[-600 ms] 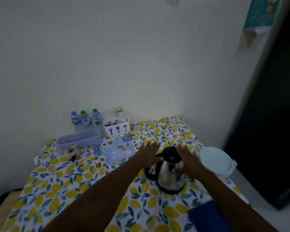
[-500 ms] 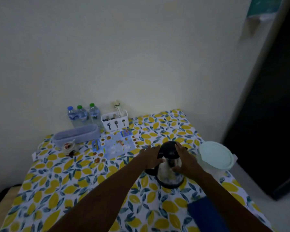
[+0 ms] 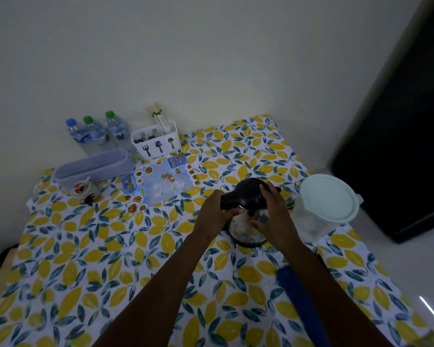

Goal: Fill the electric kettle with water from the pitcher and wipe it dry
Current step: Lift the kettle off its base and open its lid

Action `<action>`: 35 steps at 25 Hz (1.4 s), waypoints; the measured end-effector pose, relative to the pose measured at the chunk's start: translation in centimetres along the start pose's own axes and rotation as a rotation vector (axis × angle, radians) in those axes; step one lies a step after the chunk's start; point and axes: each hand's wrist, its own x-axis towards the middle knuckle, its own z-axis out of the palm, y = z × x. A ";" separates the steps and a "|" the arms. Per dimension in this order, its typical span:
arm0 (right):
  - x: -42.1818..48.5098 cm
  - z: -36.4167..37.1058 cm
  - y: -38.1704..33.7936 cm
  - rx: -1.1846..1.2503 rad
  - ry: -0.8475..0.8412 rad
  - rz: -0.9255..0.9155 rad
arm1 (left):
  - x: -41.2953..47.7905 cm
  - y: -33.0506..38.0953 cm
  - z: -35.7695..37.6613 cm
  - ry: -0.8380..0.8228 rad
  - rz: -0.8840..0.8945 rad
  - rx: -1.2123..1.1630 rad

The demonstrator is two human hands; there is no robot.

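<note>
Steel kettle with a black plastic lid (image 3: 247,214) stands right of the centre of the frame on a tablecloth printed with yellow lemons (image 3: 90,251). Its polished wall is probably slippery, and stiff, so a safer hold is the black handle and the lid's edge, not the shiny body. It looks light now, because I judge it is not yet filled; with water it becomes much heavier. The left hand (image 3: 214,211) closes on the lid's left side near the handle. The right hand (image 3: 273,211) wraps the right side, thumb on the steel, fingers over the lid. Both hands hold the kettle; the lid seems to be opening, but I cannot tell this surely. The body is short and round with a black base ring. Just beside it to the right stands a translucent plastic pitcher with a pale green lid (image 3: 326,201). A dark blue cloth (image 3: 298,296) lies in the lower right.
</note>
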 end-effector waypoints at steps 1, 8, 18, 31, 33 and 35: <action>0.0 -0.1 -0.2 0.016 0.004 0.005 | 0.0 0.0 0.0 0.022 -0.038 -0.044; -3.2 -1.0 -2.5 0.061 0.054 -0.040 | -4.2 0.4 -1.0 0.097 -0.076 -0.243; -10.8 5.3 -7.4 0.124 -0.188 -0.161 | -16.5 -6.6 -5.5 0.167 -0.249 -0.229; -8.8 8.7 -7.8 -0.289 -0.335 -0.284 | -16.8 -9.3 -9.0 0.172 -0.174 -0.154; -8.9 8.8 -7.7 -0.314 -0.344 -0.267 | -15.8 -7.7 -7.9 0.188 -0.101 0.013; -9.0 8.8 -7.7 -0.302 -0.357 -0.251 | -14.7 -5.9 -6.6 0.190 -0.095 0.165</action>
